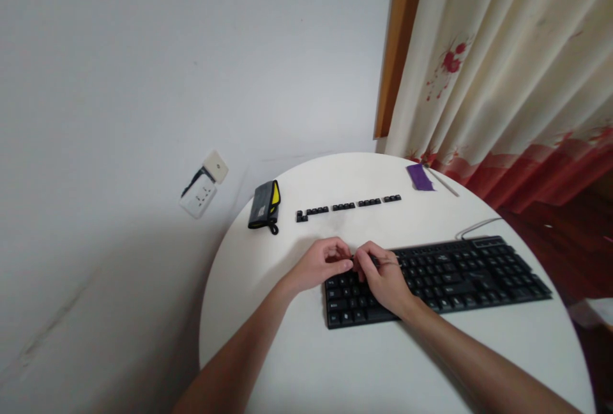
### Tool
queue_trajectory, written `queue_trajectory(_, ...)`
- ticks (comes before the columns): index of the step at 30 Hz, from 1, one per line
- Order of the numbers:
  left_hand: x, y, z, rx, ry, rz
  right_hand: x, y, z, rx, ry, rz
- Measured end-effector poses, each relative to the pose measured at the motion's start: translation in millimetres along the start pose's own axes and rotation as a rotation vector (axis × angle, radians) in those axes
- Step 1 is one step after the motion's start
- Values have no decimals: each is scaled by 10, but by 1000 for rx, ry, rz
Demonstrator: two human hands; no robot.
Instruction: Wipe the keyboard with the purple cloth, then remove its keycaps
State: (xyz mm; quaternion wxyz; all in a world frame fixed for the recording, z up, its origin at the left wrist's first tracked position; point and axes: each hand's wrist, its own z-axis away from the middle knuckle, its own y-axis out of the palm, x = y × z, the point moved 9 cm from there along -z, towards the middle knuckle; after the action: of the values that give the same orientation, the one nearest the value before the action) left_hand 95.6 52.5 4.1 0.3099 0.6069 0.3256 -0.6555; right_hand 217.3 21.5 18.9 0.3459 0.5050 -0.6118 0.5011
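A black keyboard (460,273) lies slightly slanted on the white round table (297,363). Over its upper left part, my right hand (380,273) is closed on a thin metal wire tool (393,263), whose two slim ends stick out to the right. My left hand (325,264) meets it from the left, thumb and fingers curled to a pinch at the right hand's fingertips. A small dark piece shows between the two hands; whether it is a keycap I cannot tell. Behind the hands, several loose black keycaps (343,206) stand in a row of small groups.
A grey pouch with yellow lining (263,205) lies at the table's left edge. Toward the back right are a purple cloth (420,177) and a thin stick (443,182). The keyboard's cable (479,225) runs off the right side. Wall and curtain (502,82) border the table.
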Motion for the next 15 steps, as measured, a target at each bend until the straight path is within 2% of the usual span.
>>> queue_trajectory(6, -40, -45, -6, -58, 18, 39, -109, -63, -14, -95, 68, -79)
queue_trajectory(11, -89, -160, -16, -140, 120, 74, -162, -119, -8, -172, 107, -125)
queue_trajectory(13, -107, -198, -14, -154, 143, 57, -116, -170, -8, -214, 70, -115)
queue_trajectory(15, -100, -215, -14, -156, 129, 33, -7, -224, -5, -255, -34, -94)
